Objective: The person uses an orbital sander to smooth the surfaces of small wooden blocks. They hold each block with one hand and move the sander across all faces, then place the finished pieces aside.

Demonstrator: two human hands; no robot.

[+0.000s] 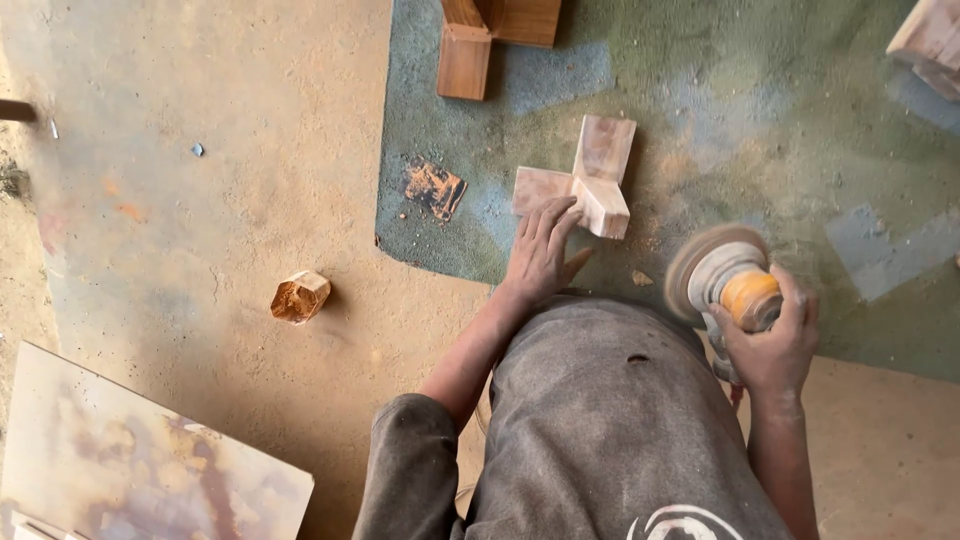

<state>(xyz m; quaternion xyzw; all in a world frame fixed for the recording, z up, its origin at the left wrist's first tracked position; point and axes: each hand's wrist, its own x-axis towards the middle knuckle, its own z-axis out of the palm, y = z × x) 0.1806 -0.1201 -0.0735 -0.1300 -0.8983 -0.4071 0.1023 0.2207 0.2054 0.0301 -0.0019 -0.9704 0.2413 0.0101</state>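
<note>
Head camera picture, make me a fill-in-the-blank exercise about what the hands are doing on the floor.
1. The left hand rests on a cross-shaped piece made of ____.
2. The right hand grips a sander whose round disc stands ____ from the wooden piece.
3. The wooden piece lies on a dusty ____ mat.
4. A small wooden offcut lies on the bare floor on the same side as the person's ____ hand.

Missing words: wood; apart; green; left

Three wooden joint pieces, one sander, one board, two hands.
</note>
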